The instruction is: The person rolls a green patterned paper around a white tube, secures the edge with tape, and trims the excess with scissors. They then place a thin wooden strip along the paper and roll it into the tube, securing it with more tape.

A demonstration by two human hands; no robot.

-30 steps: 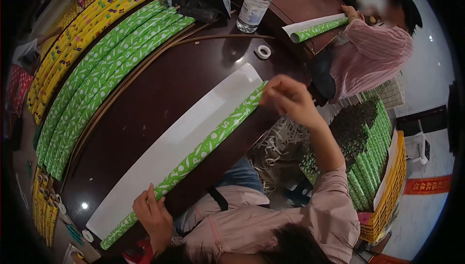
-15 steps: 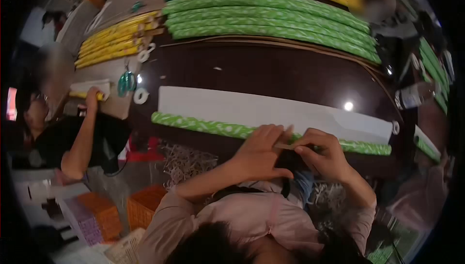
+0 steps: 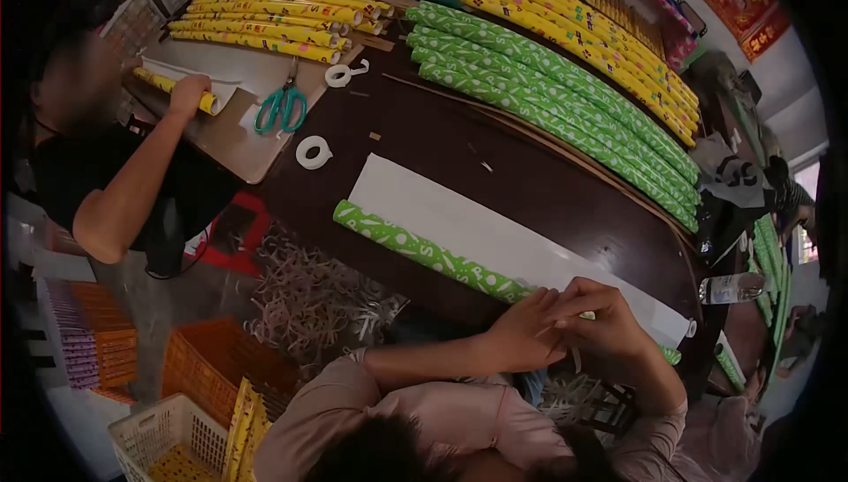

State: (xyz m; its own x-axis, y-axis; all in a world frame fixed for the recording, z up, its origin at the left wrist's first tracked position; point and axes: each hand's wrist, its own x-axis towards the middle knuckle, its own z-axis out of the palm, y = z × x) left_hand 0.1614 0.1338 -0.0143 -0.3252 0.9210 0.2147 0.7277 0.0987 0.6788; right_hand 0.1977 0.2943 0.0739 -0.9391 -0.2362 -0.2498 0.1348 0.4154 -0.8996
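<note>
Green patterned paper forms a long roll (image 3: 433, 257) in the head view, lying along the near edge of the dark table (image 3: 415, 133), a white sheet (image 3: 495, 224) spread along its far side. The person's left hand (image 3: 523, 330) lies over the right part of the roll, and the right hand (image 3: 602, 312) meets it there, thumb and fingers curled close together; whether either grips anything I cannot tell. Beyond the sheet lie green rolls (image 3: 552, 106), with yellow rolls (image 3: 574, 31) farther off. To the left are a white tape ring (image 3: 324, 152) and teal-handled scissors (image 3: 287, 91); past them a co-worker's hand (image 3: 190, 93) touches a yellow tube (image 3: 159, 82). At right is a clear bottle (image 3: 731, 288).
</note>
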